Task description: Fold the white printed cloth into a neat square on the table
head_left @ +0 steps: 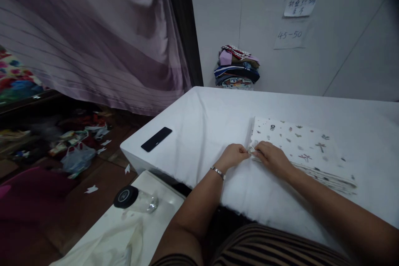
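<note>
A white cloth printed with small plants and figures (289,137) lies folded in several layers on the white-covered table (224,110). At its near left corner, my left hand (234,155) pinches the edge between thumb and fingers. My right hand (272,157) is closed on the same corner, just to the right, its thumb over the layers. The two hands are close together, and a little bunched fabric shows between them. A bracelet (218,172) circles my left wrist.
A black phone (156,139) lies at the table's left. Below it, a white side surface (156,181) bears a glass jar with a black lid (134,199). Folded clothes (237,68) are stacked by the wall. Bags and paper scraps litter the floor beside a hanging curtain (124,29).
</note>
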The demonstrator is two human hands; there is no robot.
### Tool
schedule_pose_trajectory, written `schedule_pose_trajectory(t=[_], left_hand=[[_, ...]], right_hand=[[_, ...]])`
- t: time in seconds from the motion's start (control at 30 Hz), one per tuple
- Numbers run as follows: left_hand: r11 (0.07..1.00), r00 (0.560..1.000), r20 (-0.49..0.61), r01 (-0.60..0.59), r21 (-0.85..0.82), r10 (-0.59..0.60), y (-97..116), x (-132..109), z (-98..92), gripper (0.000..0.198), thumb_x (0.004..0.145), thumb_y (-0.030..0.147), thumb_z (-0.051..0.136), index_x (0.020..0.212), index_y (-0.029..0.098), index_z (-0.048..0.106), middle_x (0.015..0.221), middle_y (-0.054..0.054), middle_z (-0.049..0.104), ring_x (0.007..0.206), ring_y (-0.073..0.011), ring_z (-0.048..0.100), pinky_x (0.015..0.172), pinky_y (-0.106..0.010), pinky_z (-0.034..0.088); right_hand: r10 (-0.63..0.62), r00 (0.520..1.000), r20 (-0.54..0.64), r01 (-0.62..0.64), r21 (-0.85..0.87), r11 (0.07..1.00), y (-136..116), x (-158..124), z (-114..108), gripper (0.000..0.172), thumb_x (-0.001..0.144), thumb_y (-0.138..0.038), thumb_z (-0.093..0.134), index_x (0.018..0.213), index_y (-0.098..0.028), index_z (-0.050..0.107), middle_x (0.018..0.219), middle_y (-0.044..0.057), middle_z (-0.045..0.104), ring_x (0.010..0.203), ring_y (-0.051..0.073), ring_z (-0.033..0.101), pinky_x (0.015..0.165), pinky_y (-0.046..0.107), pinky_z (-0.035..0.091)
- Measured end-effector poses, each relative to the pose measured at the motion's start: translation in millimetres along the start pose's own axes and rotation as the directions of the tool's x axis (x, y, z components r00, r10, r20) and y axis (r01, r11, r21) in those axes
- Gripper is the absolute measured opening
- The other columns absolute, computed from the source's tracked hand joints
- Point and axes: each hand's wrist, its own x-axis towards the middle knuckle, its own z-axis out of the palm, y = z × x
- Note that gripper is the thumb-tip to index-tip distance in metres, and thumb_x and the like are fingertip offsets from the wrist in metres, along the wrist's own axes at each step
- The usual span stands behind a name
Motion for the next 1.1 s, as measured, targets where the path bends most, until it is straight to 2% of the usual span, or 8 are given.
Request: schedule_pose_trajectory(t=[0.13,0.4,0.53,0.63,0.7,0.77,0.97,1.1], left_hand=[[0.993,1.000,-0.023,0.010,0.121,-0.007,3.2,-0.3,2.0,0.016,0.066,0.033,0.062,0.071,0.018,0.067,0.070,-0.001,0.065,0.062,-0.0126,0.053,0.056,-0.021,0.037],[0.989,1.000,0.025,-0.023,0.148,0.020,-0.8,0.6,1.3,0.013,0.069,0.025,0.057,0.072,0.019,0.068,0.070,0.000,0.065,0.064,-0.0131,0.054,0.057,-0.022,0.038],[0.997,0.998,-0.047,-0.050,0.067,0.053,-1.8,0.1,2.4,0.024,0.068,0.021,0.057,0.090,0.018,0.066,0.080,0.000,0.065,0.067,-0.0117,0.054,0.062,-0.021,0.041],[0.983,0.977,-0.105,-0.181,0.028,0.183,0.0,-1.6,2.9,0.033,0.070,0.018,0.055,0.101,0.020,0.064,0.095,-0.001,0.061,0.066,-0.0092,0.051,0.066,-0.021,0.043],[0.966,0.963,-0.081,-0.254,0.036,0.256,1.8,-3.2,2.2,0.030,0.071,0.017,0.052,0.098,0.021,0.066,0.097,-0.001,0.058,0.064,-0.0079,0.049,0.066,-0.021,0.043],[0.960,0.960,-0.046,-0.275,0.048,0.277,3.3,-4.7,0.7,0.030,0.070,0.015,0.052,0.095,0.021,0.067,0.094,0.000,0.056,0.062,-0.0073,0.048,0.065,-0.021,0.043],[0.969,0.967,-0.078,-0.238,0.069,0.243,3.5,-2.6,-0.5,0.018,0.077,0.031,0.054,0.081,0.021,0.069,0.082,0.000,0.057,0.073,-0.0117,0.053,0.069,-0.023,0.042],[0.981,0.975,-0.110,-0.188,0.042,0.191,-0.1,3.8,4.9,0.015,0.075,0.027,0.054,0.078,0.018,0.066,0.077,0.000,0.061,0.074,-0.0129,0.054,0.068,-0.023,0.041]], right_hand=[[-0.067,0.996,0.065,0.074,-0.113,0.991,-4.1,2.1,-2.9,0.017,0.089,-0.025,0.044,0.082,-0.019,0.058,0.082,0.005,0.060,0.079,0.018,0.054,0.066,0.028,0.039],[-0.121,0.990,0.076,0.133,-0.184,0.974,-7.5,2.3,-0.3,0.021,0.089,-0.023,0.043,0.079,-0.018,0.061,0.078,0.006,0.060,0.075,0.019,0.053,0.064,0.029,0.037],[-0.163,0.986,0.031,0.166,-0.192,0.967,-5.1,0.9,8.3,0.021,0.089,-0.023,0.044,0.078,-0.018,0.061,0.079,0.007,0.061,0.074,0.019,0.053,0.065,0.030,0.037],[-0.183,0.983,-0.018,0.176,-0.188,0.966,-2.4,-1.4,13.2,0.019,0.088,-0.023,0.044,0.082,-0.017,0.061,0.079,0.007,0.060,0.074,0.019,0.052,0.066,0.030,0.038],[-0.197,0.980,-0.039,0.188,-0.172,0.967,-0.2,-4.2,15.1,0.019,0.089,-0.022,0.043,0.086,-0.017,0.061,0.080,0.006,0.060,0.075,0.018,0.051,0.066,0.030,0.038],[-0.221,0.974,-0.047,0.212,-0.154,0.965,2.0,-7.7,16.0,0.021,0.090,-0.020,0.041,0.092,-0.018,0.061,0.083,0.006,0.060,0.076,0.018,0.051,0.066,0.030,0.039],[-0.237,0.970,-0.056,0.231,-0.097,0.968,2.7,-19.1,11.2,0.026,0.093,-0.022,0.037,0.106,-0.022,0.059,0.095,0.006,0.061,0.083,0.019,0.052,0.073,0.032,0.040],[-0.216,0.976,-0.035,0.213,-0.068,0.975,11.7,-35.7,-6.6,0.028,0.093,-0.021,0.036,0.112,-0.023,0.057,0.103,0.006,0.062,0.091,0.019,0.053,0.079,0.033,0.042]])
